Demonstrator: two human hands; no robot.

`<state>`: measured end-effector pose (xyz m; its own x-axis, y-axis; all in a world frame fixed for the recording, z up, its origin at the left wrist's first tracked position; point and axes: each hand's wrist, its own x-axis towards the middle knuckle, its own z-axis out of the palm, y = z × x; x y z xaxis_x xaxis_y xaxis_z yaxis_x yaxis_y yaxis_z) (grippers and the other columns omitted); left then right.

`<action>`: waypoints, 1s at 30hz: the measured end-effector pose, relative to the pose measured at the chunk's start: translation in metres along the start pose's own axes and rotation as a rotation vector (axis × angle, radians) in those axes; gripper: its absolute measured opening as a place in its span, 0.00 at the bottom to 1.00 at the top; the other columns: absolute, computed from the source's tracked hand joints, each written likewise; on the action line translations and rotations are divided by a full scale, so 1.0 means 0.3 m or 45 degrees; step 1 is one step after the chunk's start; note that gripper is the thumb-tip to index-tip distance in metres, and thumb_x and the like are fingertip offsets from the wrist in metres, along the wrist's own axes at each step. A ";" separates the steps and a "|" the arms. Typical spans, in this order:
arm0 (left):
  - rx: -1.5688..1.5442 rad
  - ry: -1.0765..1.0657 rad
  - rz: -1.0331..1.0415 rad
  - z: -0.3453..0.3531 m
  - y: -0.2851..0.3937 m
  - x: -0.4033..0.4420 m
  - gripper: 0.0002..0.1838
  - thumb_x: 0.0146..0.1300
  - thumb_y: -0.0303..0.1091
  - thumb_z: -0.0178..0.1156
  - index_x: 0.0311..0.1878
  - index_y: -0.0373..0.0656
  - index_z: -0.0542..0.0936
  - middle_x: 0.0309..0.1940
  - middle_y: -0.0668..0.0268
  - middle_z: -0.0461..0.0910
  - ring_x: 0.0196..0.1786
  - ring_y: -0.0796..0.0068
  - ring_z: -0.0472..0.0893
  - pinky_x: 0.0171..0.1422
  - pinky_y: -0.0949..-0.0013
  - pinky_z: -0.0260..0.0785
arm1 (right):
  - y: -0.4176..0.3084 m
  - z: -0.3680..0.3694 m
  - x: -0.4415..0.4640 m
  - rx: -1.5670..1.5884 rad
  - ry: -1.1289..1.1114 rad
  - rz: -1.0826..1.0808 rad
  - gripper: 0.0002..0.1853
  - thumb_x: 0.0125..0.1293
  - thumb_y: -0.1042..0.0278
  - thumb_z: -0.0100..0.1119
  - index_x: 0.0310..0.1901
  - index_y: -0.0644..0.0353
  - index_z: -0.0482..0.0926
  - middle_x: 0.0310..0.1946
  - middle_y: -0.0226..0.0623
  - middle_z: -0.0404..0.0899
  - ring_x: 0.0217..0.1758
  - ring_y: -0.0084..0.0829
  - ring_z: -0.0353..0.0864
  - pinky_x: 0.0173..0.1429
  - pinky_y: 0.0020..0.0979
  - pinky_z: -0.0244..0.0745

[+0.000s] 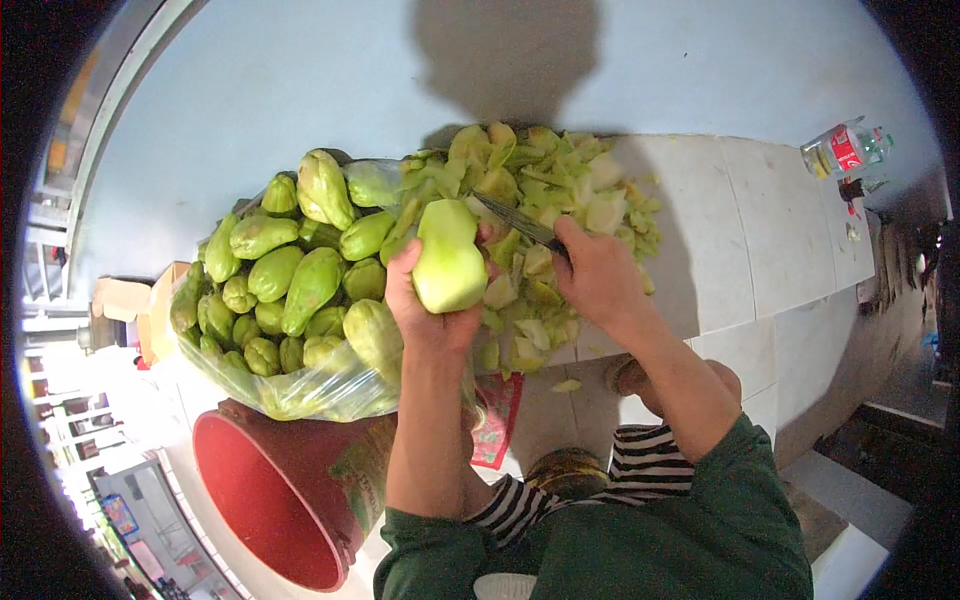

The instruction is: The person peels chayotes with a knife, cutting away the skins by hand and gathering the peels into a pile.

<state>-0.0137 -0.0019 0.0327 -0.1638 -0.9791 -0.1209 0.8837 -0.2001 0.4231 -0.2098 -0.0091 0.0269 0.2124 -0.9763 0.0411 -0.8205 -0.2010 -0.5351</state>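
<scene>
The left hand (425,325) grasps a peeled chayote (446,265) between the bag and the peelings; the right hand (597,278) is wrapped around a knife (518,220), blade just beside the fruit. Peelings (595,190) (quite a heap) spread far and right. Leftward, unpeeled chayotes (312,285) crowd a clear plastic bag (300,400); nearer is a red bucket (250,490).

The peeled chayote (447,262) hides most fingers of the left grip (428,325); the right grip (600,275) covers the handle of the knife (518,219). Print on the bottle (845,150) is too small to read, and the lower edge crops the green shirt (650,545).
</scene>
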 end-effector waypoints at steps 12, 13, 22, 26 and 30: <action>-0.164 0.149 -0.001 -0.052 -0.013 0.018 0.25 0.64 0.51 0.50 0.49 0.37 0.75 0.40 0.54 0.79 0.38 0.62 0.78 0.42 0.62 0.74 | -0.067 0.001 -0.064 -0.174 0.430 -0.921 0.12 0.47 0.66 0.56 0.36 0.56 0.73 0.23 0.29 0.70 0.26 0.29 0.77 0.29 0.31 0.74; -0.207 0.143 -0.053 -0.062 -0.017 0.022 0.25 0.63 0.51 0.50 0.49 0.37 0.75 0.40 0.54 0.79 0.38 0.62 0.79 0.41 0.61 0.75 | -0.066 0.007 -0.065 -0.193 0.434 -0.927 0.12 0.48 0.66 0.55 0.36 0.56 0.73 0.24 0.29 0.70 0.27 0.28 0.77 0.30 0.30 0.74; -0.207 0.238 0.014 -0.028 -0.033 -0.004 0.23 0.62 0.50 0.51 0.49 0.39 0.76 0.41 0.57 0.80 0.43 0.61 0.80 0.45 0.58 0.75 | -0.031 0.035 -0.035 -0.192 0.351 -0.688 0.11 0.49 0.66 0.56 0.36 0.55 0.73 0.26 0.30 0.73 0.26 0.32 0.78 0.28 0.32 0.74; -0.262 0.170 0.108 -0.002 -0.026 -0.003 0.25 0.63 0.48 0.51 0.53 0.37 0.75 0.47 0.57 0.80 0.48 0.59 0.79 0.53 0.57 0.74 | -0.001 0.011 -0.029 -0.133 0.303 -0.624 0.13 0.47 0.66 0.59 0.36 0.54 0.72 0.25 0.31 0.73 0.25 0.37 0.78 0.27 0.37 0.75; -0.122 0.295 0.173 0.021 -0.031 -0.015 0.23 0.62 0.47 0.52 0.51 0.36 0.75 0.45 0.55 0.80 0.47 0.57 0.80 0.54 0.55 0.73 | -0.053 -0.002 -0.053 -0.076 0.372 -0.735 0.13 0.46 0.66 0.60 0.36 0.53 0.72 0.23 0.30 0.72 0.26 0.36 0.78 0.27 0.37 0.75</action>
<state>-0.0239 0.0042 0.0351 0.0535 -0.9598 -0.2755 0.9298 -0.0527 0.3641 -0.2005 0.0097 0.0352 0.4819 -0.6899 0.5401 -0.6477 -0.6957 -0.3106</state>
